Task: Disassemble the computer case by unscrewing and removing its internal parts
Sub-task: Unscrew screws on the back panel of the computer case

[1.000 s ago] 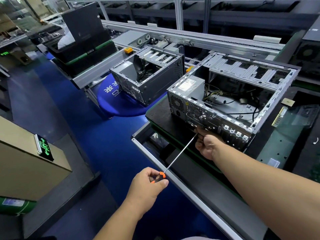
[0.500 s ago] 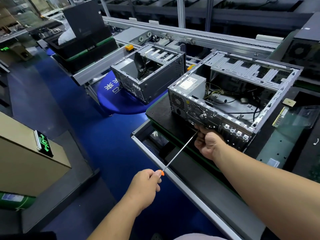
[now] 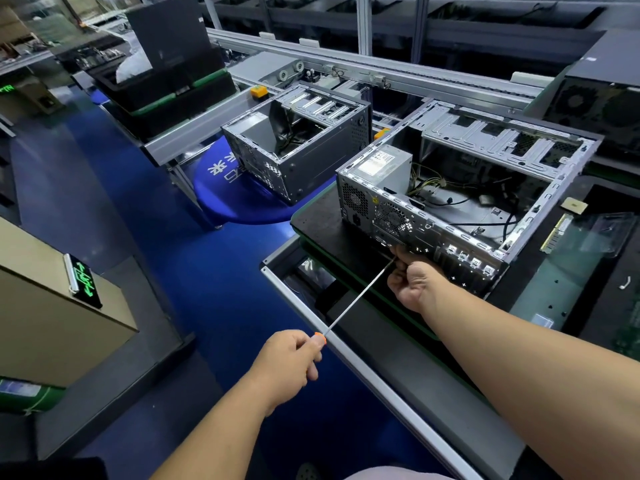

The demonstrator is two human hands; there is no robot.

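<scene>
An open grey computer case (image 3: 540,216) lies on a black mat, its rear panel facing me. Inside it sit a grey power supply (image 3: 384,164) at the left and loose cables (image 3: 460,199). My left hand (image 3: 287,362) is closed around the orange handle of a long screwdriver (image 3: 356,299). Its thin shaft runs up and right to the rear panel. My right hand (image 3: 414,282) is curled around the shaft near its tip, pressed against the lower edge of the rear panel. The tip itself is hidden behind my fingers.
A second open case (image 3: 298,150) stands on a blue round stool behind and left. A green circuit board (image 3: 561,275) and a memory stick (image 3: 557,232) lie right of the case. A metal rail (image 3: 374,372) edges the bench. A tan box (image 3: 52,313) is at left.
My left hand has turned on the handle, so less of the orange grip shows. My right hand and the screwdriver tip stay at the same spot on the rear panel.
</scene>
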